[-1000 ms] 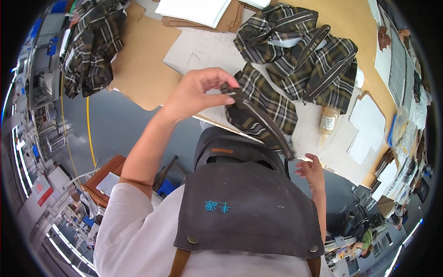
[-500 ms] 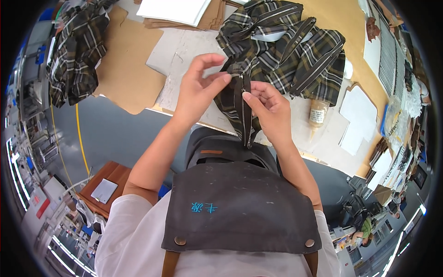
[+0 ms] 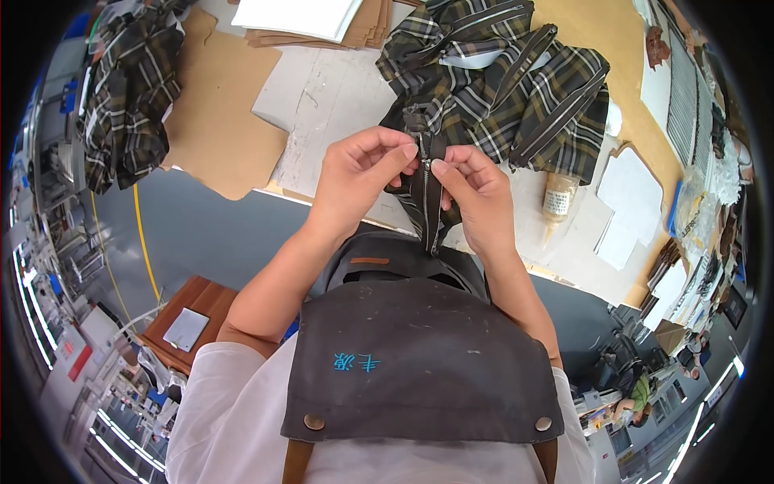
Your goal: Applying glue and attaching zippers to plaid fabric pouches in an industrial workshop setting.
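A dark zipper point(image 3: 430, 211) with metal teeth hangs over the table's front edge, joined to dark plaid fabric. Thumb and fingertips of my left hand point(image 3: 359, 179) close on the zipper's left side near its upper end, by a small metal slider point(image 3: 426, 164). On the right side of the same strip, my right hand point(image 3: 482, 194) pinches the tape just beside the slider. Behind my hands lies a heap of plaid fabric pieces point(image 3: 476, 93), several with zippers along their edges.
A glue bottle point(image 3: 556, 198) with a pointed nozzle lies right of my hands, near a white pattern piece point(image 3: 629, 206). Brown card point(image 3: 226, 113) and more plaid fabric point(image 3: 133, 97) lie at left. Stacked sheets point(image 3: 302, 18) sit at the back. A brown wooden stool point(image 3: 211, 302) stands below left.
My left hand has come down and right from above the zipper, and its raised fingers have closed on the zipper's left side. My right hand has stayed at the zipper, almost still.
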`<act>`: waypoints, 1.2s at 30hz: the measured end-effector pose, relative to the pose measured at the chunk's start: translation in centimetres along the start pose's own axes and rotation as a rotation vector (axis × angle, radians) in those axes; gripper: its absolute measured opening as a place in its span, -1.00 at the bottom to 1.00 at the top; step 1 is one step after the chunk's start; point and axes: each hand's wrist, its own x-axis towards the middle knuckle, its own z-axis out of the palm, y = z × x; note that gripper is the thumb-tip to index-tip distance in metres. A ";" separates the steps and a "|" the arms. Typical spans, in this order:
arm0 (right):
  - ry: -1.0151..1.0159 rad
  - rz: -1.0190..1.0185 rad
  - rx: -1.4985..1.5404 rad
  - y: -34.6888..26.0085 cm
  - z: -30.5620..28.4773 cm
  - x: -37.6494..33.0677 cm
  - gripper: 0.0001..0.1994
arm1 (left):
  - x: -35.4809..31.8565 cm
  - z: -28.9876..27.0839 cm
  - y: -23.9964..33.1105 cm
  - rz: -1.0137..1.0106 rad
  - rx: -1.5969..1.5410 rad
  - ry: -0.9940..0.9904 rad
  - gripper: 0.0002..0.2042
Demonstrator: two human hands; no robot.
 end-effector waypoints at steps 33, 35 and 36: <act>0.006 0.027 0.007 -0.1 -2.4 -1.6 -0.92 | 1.4 1.0 1.5 0.137 0.416 -0.199 -0.90; -0.008 0.074 0.016 -0.1 -2.4 -1.7 -0.91 | 1.4 0.9 1.5 0.097 0.393 -0.199 -0.90; -0.005 0.051 0.036 -0.4 -2.1 -1.7 -0.89 | 1.4 1.0 1.5 0.057 0.368 -0.194 -0.89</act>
